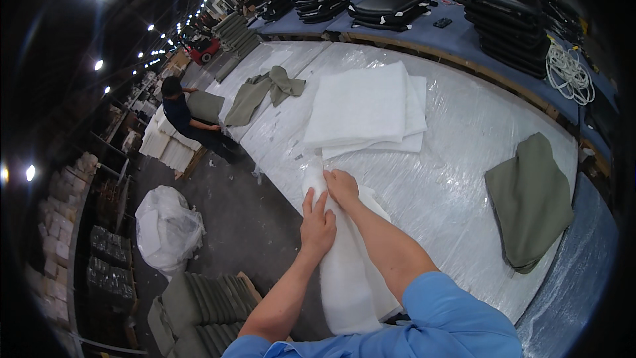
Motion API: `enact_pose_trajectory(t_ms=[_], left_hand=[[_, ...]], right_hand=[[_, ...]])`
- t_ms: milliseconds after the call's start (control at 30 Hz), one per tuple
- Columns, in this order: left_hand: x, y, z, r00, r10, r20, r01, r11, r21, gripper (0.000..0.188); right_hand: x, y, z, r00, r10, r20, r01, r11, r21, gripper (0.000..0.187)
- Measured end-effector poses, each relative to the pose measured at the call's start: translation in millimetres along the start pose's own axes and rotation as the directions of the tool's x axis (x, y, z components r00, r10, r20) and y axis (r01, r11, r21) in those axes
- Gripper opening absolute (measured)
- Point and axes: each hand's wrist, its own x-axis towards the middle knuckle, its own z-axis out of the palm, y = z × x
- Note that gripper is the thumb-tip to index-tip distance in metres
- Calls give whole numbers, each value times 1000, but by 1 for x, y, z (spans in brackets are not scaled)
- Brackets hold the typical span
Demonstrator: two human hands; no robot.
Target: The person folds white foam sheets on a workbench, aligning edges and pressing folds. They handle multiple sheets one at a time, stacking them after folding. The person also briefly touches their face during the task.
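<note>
A long piece of white wadding (pixel 346 285), folded lengthwise, runs from my body toward the middle of the plastic-covered table. My left hand (pixel 319 227) lies on its left side with the fingers stretched and apart. Just beyond and to the right, my right hand (pixel 342 189) has its fingers curled closed on the wadding's edge. Its thumb and fingertips are partly hidden. Past both hands lies a stack of white wadding sheets (pixel 358 106), its layers slightly askew.
Grey-green fabric covers (pixel 530 202) lie on the table (pixel 450 225) at right; more fabric (pixel 255 99) lies at far left. Stacked grey-green cushions (pixel 199 311) stand lower left, near a plastic-wrapped bundle (pixel 169 229). A co-worker (pixel 189 119) handles a cushion. Black cushions (pixel 503 26) fill the blue table behind.
</note>
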Motion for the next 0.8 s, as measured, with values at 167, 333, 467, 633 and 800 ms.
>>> enact_pose_trajectory(t_ms=[167,333,467,633,800], left_hand=[[-2,-11,0,1000,12,-14,-11,999,37,52],[6,-10,4,997,68,-44,-68,998,12,51],[-3,-20,1,999,4,-50,-5,1000,-12,51],[-4,-15,5,999,10,-44,-10,1000,-6,53],[-3,-13,0,1000,18,-15,-18,1000,-5,55]], right_hand=[[-2,59,24,990,-12,-142,6,999,-43,46],[-12,131,14,951,93,-294,-123,989,-84,35],[-29,94,14,940,86,-329,8,962,273,32],[-33,8,4,994,-91,-52,98,985,139,43],[-39,12,2,990,-141,3,141,990,-6,50]])
